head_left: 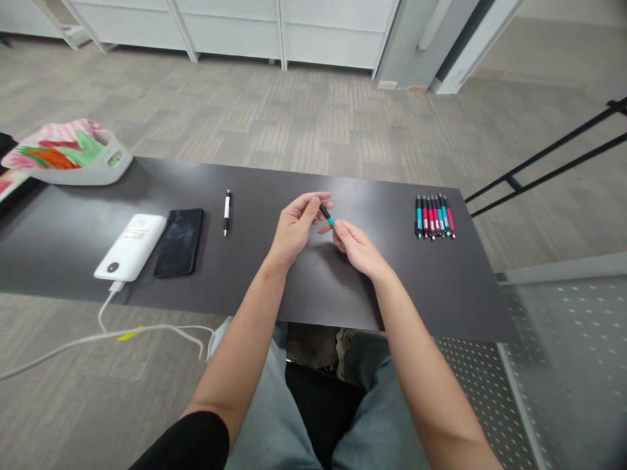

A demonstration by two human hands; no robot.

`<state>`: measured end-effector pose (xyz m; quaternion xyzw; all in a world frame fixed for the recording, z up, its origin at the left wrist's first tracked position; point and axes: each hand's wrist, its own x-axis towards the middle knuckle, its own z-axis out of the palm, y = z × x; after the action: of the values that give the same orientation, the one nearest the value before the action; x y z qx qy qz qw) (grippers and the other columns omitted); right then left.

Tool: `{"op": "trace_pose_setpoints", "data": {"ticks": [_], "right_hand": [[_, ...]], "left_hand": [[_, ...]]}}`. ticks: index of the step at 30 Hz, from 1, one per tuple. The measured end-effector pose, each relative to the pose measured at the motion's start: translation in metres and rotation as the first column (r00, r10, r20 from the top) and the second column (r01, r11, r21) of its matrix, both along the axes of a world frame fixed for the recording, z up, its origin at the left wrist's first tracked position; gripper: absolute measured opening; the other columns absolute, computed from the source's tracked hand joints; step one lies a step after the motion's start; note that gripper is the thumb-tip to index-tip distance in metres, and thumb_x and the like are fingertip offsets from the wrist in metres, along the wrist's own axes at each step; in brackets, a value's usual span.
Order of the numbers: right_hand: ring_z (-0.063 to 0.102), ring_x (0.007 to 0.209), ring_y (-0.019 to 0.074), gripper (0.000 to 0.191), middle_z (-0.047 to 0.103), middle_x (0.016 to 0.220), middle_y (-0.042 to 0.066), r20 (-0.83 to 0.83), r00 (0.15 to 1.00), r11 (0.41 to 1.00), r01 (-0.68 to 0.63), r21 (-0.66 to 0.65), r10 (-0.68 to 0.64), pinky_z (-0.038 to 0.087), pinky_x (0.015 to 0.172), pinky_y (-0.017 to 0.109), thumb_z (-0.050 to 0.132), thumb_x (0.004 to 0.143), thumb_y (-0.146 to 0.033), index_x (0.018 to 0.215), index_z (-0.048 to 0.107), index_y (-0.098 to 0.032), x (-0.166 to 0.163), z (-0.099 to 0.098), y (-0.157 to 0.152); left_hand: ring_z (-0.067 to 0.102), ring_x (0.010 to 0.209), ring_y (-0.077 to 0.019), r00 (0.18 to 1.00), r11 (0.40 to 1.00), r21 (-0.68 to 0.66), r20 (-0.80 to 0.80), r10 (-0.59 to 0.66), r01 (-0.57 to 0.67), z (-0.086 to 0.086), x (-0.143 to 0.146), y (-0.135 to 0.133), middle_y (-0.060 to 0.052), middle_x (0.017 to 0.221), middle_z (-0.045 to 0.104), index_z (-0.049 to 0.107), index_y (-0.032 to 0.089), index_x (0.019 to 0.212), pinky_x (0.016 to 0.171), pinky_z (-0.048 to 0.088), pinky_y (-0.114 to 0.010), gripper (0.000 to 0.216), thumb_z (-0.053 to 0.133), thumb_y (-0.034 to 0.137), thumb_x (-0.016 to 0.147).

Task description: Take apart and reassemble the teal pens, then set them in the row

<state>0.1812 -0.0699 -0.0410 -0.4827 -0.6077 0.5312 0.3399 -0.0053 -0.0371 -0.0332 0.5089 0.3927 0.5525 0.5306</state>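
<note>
Both my hands meet over the middle of a dark table (pixel 313 287) and hold one teal and black pen (pixel 327 215) between them. My left hand (pixel 296 228) pinches the pen's black upper end with thumb and fingers. My right hand (pixel 357 247) grips the teal lower end with closed fingers. To the right lies a neat row of several teal and red pens (pixel 435 217). A single white and black pen (pixel 226 212) lies to the left of my hands.
A black phone (pixel 180 241) and a white power bank (pixel 131 247) with a white cable (pixel 105 323) lie at the left. A grey tray (pixel 85 171) with a colourful cloth sits at the far left corner. Black metal bars (pixel 548 163) stand at the right.
</note>
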Motion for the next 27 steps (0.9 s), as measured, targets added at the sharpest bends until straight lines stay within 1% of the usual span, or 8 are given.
{"op": "trace_pose_setpoints", "data": {"ticks": [3,8,12,15,18,22,24,27], "right_hand": [[0.039,0.061,0.0219,0.057,0.040,0.072,-0.003,0.024,0.999,0.999,0.034,0.033,-0.035,0.037,0.062,0.037,0.048,0.113,-0.084,0.097,0.066,-0.032,0.000,0.007,0.000],[0.058,0.073,0.0252,0.041,0.054,0.074,0.001,0.239,0.947,0.951,0.145,0.274,-0.213,0.047,0.077,0.037,0.050,0.116,-0.063,0.095,0.066,-0.031,0.002,0.015,0.002],[0.069,0.084,0.0303,0.038,0.067,0.085,0.005,0.231,0.932,0.890,0.163,0.425,-0.281,0.050,0.082,0.041,0.052,0.117,-0.061,0.098,0.065,-0.031,-0.001,0.010,0.003],[0.074,0.096,0.0338,0.028,0.075,0.102,0.009,0.246,0.917,0.850,0.157,0.502,-0.315,0.051,0.085,0.043,0.057,0.117,-0.053,0.103,0.066,-0.031,-0.003,0.009,0.003],[0.076,0.097,0.0351,0.022,0.077,0.106,0.010,0.250,0.915,0.840,0.147,0.523,-0.316,0.053,0.085,0.045,0.061,0.116,-0.050,0.107,0.069,-0.031,-0.003,0.010,0.003],[0.079,0.103,0.0351,0.032,0.081,0.110,0.010,0.201,0.946,0.856,0.123,0.502,-0.254,0.058,0.092,0.047,0.057,0.120,-0.058,0.111,0.072,-0.032,0.000,0.009,0.007],[0.079,0.111,0.0351,0.035,0.081,0.113,0.010,0.175,0.954,0.845,0.121,0.520,-0.245,0.059,0.097,0.048,0.052,0.122,-0.057,0.108,0.072,-0.032,0.001,0.006,0.009],[0.079,0.106,0.0328,0.020,0.081,0.113,0.009,0.135,0.958,0.833,0.146,0.533,-0.254,0.060,0.094,0.046,0.061,0.119,-0.049,0.112,0.070,-0.033,0.004,0.001,0.011]], "left_hand": [[0.073,0.084,-0.0199,0.995,0.997,0.018,0.070,0.074,-0.076,-0.004,0.013,0.002,-0.006,0.114,0.086,0.084,0.031,0.108,0.087,0.064,-0.040,0.035,0.080,0.066,0.104],[0.071,0.082,-0.0177,0.967,0.983,0.024,0.185,0.176,-0.184,-0.010,0.030,0.003,-0.004,0.112,0.087,0.086,0.031,0.103,0.084,0.062,-0.035,0.025,0.081,0.056,0.106],[0.071,0.078,-0.0153,0.921,0.962,-0.009,0.284,0.265,-0.274,-0.012,0.036,0.002,-0.002,0.107,0.087,0.089,0.033,0.098,0.076,0.061,-0.029,0.019,0.085,0.048,0.109],[0.073,0.075,-0.0117,0.890,0.961,-0.080,0.364,0.275,-0.264,-0.010,0.036,0.001,-0.001,0.105,0.087,0.090,0.033,0.094,0.072,0.061,-0.023,0.016,0.091,0.043,0.107],[0.075,0.072,-0.0085,0.884,0.964,-0.169,0.391,0.257,-0.206,-0.003,0.033,0.000,0.000,0.104,0.088,0.092,0.033,0.094,0.072,0.063,-0.019,0.018,0.086,0.031,0.111],[0.075,0.066,-0.0057,0.879,0.951,-0.268,0.400,0.258,-0.157,0.006,0.027,0.001,0.001,0.099,0.087,0.093,0.033,0.090,0.070,0.063,-0.016,0.033,0.076,0.018,0.115],[0.075,0.065,-0.0053,0.882,0.945,-0.285,0.388,0.266,-0.159,0.007,0.026,0.002,0.002,0.099,0.087,0.093,0.032,0.089,0.068,0.063,-0.016,0.034,0.076,0.018,0.115],[0.079,0.072,-0.0069,0.899,0.951,-0.255,0.351,0.261,-0.176,0.005,0.025,0.002,0.001,0.098,0.087,0.094,0.032,0.089,0.071,0.064,-0.017,0.029,0.081,0.018,0.111]]}}
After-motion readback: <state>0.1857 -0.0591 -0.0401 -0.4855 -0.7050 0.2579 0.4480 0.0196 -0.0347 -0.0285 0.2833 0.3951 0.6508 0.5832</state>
